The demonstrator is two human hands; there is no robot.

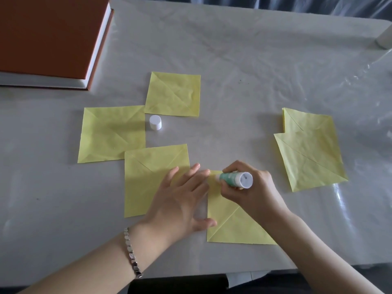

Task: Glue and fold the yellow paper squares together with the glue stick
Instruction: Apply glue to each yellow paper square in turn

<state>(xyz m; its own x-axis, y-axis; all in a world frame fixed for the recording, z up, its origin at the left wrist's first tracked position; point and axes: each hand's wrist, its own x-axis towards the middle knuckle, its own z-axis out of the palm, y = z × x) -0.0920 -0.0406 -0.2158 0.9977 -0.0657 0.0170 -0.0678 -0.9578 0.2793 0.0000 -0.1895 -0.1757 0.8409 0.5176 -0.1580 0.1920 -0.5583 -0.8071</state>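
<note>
The person's right hand [250, 187] has its fingers curled round a green-and-white glue stick [235, 179], which it holds nearly flat, white base towards the person and tip touching the far-left corner of the nearest yellow square [231, 223]. That square lies by the near edge of the counter [254, 81] and is creased along a diagonal. The left hand [180, 200] lies flat and open, fingers [189, 176] straight and spread, gripping nothing. It rests across the gap between the nearest square and a second yellow square [146, 181] just to the left, with the thumb on the nearest square's left edge. A silver bracelet [132, 253] sits on that wrist.

Further back, a third yellow square [110, 134] is overlapped at its near edge by the second square's far-left corner. A fourth yellow square [172, 94] touches the third's far-right corner. A white cap [155, 122] stands upright just beside the third square's right edge. Off to the right, well apart from the hands, two more yellow squares [311, 149] lie overlapping. A thick book with an orange-brown cover [48, 39] lies at the far-left corner of the counter
</note>
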